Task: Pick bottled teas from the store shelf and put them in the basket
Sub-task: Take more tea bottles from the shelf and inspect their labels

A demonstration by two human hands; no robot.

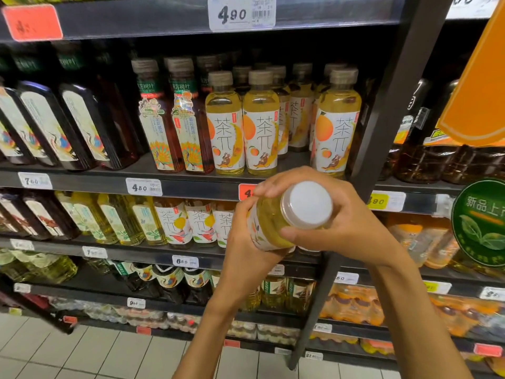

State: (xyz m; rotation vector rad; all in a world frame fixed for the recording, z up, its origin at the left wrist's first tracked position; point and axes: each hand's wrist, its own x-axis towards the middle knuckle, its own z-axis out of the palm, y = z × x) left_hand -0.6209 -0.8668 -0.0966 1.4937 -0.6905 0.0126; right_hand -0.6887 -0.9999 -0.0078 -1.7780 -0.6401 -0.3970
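A yellow tea bottle point(276, 220) with a pale cap and a white orange-printed label is tilted with its cap toward the camera, in front of the shelves. My left hand point(246, 242) grips its body from below and the left. My right hand point(344, 220) grips its neck and shoulder from the right, thumb under the cap. More bottles of the same yellow tea point(259, 124) stand upright on the shelf point(191, 184) just above my hands. No basket is in view.
Dark tea bottles point(68, 124) fill the left of that shelf. Lower shelves hold more bottled drinks point(175, 222). A dark upright post point(382, 127) divides the shelving on the right, with an orange sign point(481, 86) and a green round sign point(481, 222) beyond. Pale floor tiles point(82, 354) lie below.
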